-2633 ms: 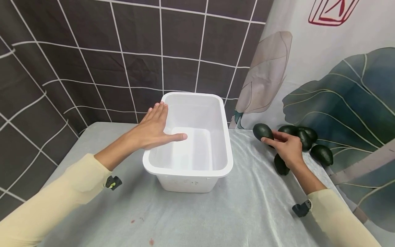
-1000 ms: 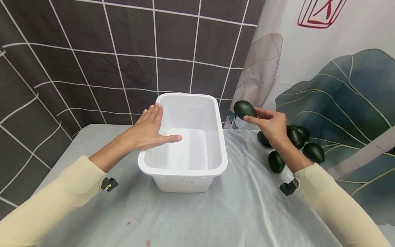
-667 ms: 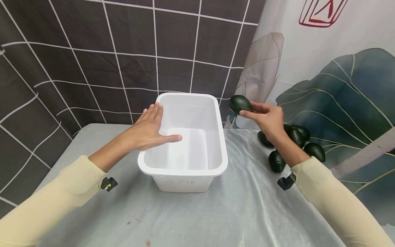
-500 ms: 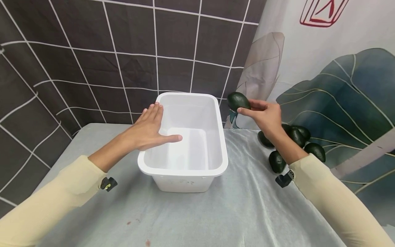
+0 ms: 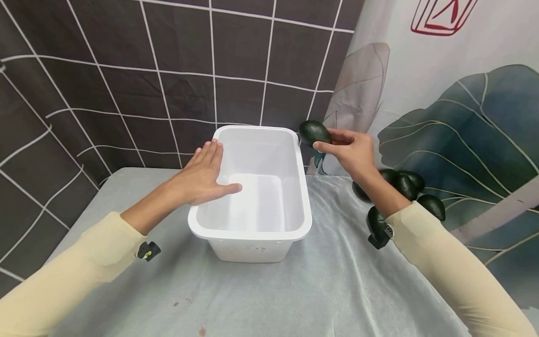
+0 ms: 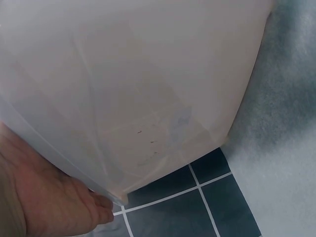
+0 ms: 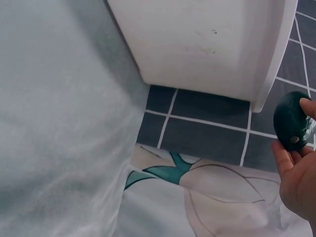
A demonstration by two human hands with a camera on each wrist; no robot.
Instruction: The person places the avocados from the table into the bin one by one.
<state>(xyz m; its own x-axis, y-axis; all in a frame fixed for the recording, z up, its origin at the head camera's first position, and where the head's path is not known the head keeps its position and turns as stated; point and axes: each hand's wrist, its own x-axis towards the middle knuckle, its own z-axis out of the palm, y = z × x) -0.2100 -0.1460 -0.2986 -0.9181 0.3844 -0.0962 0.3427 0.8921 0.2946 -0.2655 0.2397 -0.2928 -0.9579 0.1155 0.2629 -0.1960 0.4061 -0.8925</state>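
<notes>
A white plastic tub (image 5: 252, 235) stands on the grey cloth, with nothing seen inside it. My left hand (image 5: 202, 177) rests flat on its left rim, fingers straight and thumb stretched over the inside. In my right hand (image 5: 351, 150) a dark green avocado (image 5: 313, 133) is pinched between thumb and fingers, raised beside the tub's far right corner. The right wrist view shows this avocado (image 7: 290, 121) apart from the tub wall (image 7: 207, 49). Several more avocados (image 5: 406, 186) lie at the right, partly hidden behind my right forearm.
A grey cloth (image 5: 236, 299) covers the table. Behind the tub hangs a dark sheet with white grid lines (image 5: 185, 93). A white curtain with a large leaf print (image 5: 476, 121) borders the right side, close to the avocados.
My right hand has lifted an avocado from the group and carried it up and left to the tub's far right corner. My left hand has stayed on the rim.
</notes>
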